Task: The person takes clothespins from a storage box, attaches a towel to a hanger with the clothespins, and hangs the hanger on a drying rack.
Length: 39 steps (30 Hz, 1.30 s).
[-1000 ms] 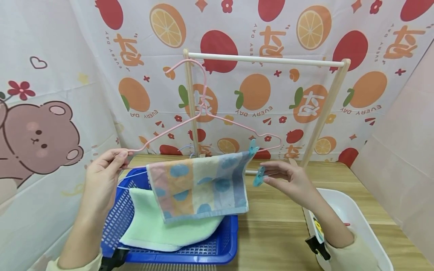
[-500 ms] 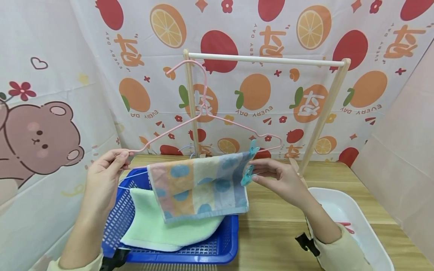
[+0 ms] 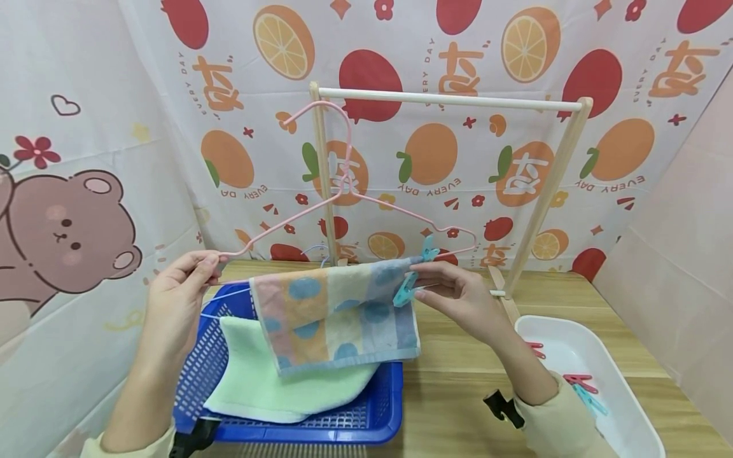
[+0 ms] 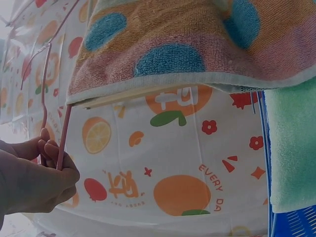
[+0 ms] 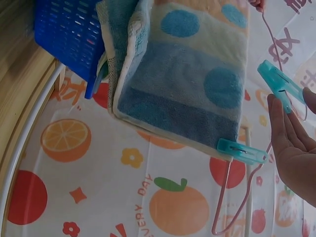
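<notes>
My left hand [image 3: 186,286] grips the left end of a pink hanger [image 3: 292,219], fingers curled round the wire. Over the hanger's lower bar drapes a towel [image 3: 343,318] with coloured stripes and blue dots. One teal clothespin [image 5: 242,150] clips the towel to the bar at its right corner. Between thumb and fingers my right hand [image 3: 458,302] pinches another teal clothespin [image 3: 405,289], which overlaps the towel's right part in the head view. In the right wrist view this held clothespin [image 5: 281,84] is apart from the cloth.
Beneath the towel stands a blue basket [image 3: 383,413] holding a light green towel [image 3: 286,388] and a blue hanger. A wooden rack [image 3: 458,100] with a white rail stands behind. At right, a white tray [image 3: 624,388] contains red and teal clothespins [image 3: 590,397].
My right hand has moved left with its clothespin, from beside the towel to in front of its right part. The left hand and hanger have stayed nearly still. More of the tray shows.
</notes>
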Tool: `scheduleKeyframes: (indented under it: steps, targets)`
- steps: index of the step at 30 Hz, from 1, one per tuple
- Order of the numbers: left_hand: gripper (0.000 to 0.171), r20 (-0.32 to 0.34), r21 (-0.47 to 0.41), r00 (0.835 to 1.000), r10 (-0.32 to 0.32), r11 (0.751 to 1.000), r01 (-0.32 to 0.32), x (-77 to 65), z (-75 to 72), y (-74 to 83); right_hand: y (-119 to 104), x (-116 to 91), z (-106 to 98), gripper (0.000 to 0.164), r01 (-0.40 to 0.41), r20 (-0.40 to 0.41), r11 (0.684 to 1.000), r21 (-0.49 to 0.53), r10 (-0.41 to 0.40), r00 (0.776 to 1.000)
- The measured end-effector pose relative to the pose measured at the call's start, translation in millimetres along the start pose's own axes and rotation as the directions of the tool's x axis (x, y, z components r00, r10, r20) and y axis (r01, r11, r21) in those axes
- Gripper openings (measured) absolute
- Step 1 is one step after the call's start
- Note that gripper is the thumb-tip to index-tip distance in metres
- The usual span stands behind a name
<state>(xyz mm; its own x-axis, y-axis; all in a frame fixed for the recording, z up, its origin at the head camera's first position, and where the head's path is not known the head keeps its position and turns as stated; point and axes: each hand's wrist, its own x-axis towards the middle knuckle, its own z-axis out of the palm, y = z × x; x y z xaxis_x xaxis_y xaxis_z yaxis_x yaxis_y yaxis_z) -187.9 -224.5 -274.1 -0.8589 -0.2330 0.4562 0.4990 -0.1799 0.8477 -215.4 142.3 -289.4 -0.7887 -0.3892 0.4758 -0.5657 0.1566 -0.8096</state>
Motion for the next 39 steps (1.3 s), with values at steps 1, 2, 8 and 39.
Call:
scheduleKeyframes:
  steps: [1, 2, 8, 39]
  targets:
    - [0.013, -0.001, -0.003, 1.0, 0.0, 1.0, 0.0, 0.3, 0.1, -0.1, 0.1, 1.3, 0.9, 0.033, -0.001, 0.002, 1.0, 0.004, 0.001, 1.0]
    - [0.014, -0.003, -0.006, 1.0, 0.0, 1.0, 0.0, 0.3, 0.2, 0.0, -0.1, 2.6, 1.9, 0.034, 0.001, 0.004, 1.0, 0.011, -0.001, 1.0]
    - [0.015, 0.006, 0.002, 1.0, -0.001, 1.0, 0.001, -0.5, 0.1, 0.4, -0.2, 9.1, 8.0, 0.034, 0.023, 0.014, 0.999, 0.043, -0.024, 1.0]
    - [0.012, 0.003, 0.007, 1.0, 0.008, 1.0, -0.008, -0.8, 1.2, -0.9, 4.9, 20.8, 23.6, 0.033, 0.031, 0.018, 0.993, 0.111, -0.033, 0.999]
